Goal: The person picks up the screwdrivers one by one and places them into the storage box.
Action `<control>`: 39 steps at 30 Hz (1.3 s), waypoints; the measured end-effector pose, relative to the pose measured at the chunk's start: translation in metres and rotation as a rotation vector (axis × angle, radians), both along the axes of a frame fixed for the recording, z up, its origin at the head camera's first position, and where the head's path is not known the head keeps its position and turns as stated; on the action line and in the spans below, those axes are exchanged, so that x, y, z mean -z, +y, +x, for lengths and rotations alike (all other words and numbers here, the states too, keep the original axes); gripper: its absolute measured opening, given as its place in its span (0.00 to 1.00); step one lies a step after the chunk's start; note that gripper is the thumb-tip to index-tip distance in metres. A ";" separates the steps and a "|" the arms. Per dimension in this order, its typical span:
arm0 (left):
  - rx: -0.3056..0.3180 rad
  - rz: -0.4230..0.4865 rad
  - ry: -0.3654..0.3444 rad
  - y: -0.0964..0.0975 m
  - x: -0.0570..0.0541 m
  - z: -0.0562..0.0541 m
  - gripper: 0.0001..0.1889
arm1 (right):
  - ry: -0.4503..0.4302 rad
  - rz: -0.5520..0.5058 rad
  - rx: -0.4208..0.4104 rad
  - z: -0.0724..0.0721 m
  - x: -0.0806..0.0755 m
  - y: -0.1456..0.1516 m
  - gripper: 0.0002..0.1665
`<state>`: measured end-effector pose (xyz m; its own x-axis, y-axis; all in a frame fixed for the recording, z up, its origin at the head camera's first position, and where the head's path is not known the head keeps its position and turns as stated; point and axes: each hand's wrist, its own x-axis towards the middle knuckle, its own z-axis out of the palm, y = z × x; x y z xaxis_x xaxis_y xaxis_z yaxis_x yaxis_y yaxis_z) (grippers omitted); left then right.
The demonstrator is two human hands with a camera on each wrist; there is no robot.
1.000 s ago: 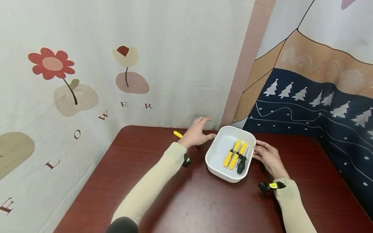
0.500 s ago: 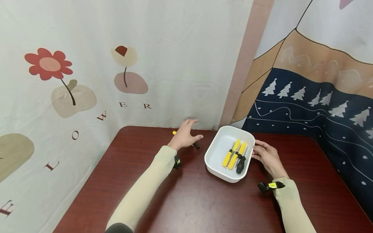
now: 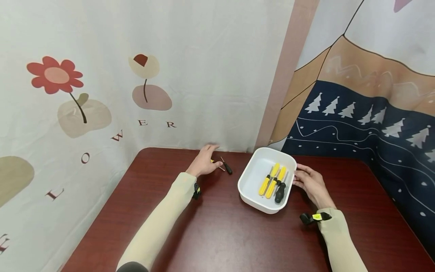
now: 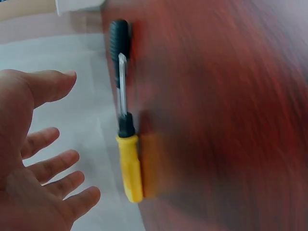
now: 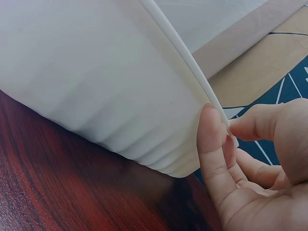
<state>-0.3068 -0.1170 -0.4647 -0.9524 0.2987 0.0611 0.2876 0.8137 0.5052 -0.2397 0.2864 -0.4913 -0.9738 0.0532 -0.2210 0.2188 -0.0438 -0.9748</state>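
In the head view my left hand (image 3: pixel 203 161) hovers over the table's far edge with its fingers spread, holding nothing. Just beyond its palm, a yellow-handled screwdriver (image 4: pixel 130 168) lies on the table, mostly covered by the hand in the head view. Beside it is a black-handled screwdriver (image 3: pixel 228 169), its handle pointing toward the tray. To the right stands a white plastic tray (image 3: pixel 255 173) holding several screwdrivers with yellow handles (image 3: pixel 270 188) and one with a black handle (image 3: pixel 280 193). My right hand (image 3: pixel 313 185) pinches the tray's right rim between thumb and fingers.
The dark red-brown table (image 3: pixel 217 234) ends against a pale printed curtain (image 3: pixel 210 75) at the back. A navy curtain with white trees (image 3: pixel 370 132) hangs along the right side. Black straps sit on both wrists.
My left hand has moved left and slightly down, away from the tray, uncovering the black-handled screwdriver. My right hand stays at the tray, which has not visibly moved on the table.
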 end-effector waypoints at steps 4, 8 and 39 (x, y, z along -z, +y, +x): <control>-0.002 -0.033 -0.038 -0.008 0.002 0.002 0.37 | 0.002 0.006 0.002 0.000 0.001 0.000 0.34; 0.005 -0.076 -0.041 -0.014 0.004 0.000 0.35 | 0.004 0.003 0.004 -0.001 0.001 -0.001 0.35; 0.142 -0.251 0.098 -0.020 0.020 -0.010 0.17 | 0.010 0.001 0.006 -0.001 0.003 0.000 0.35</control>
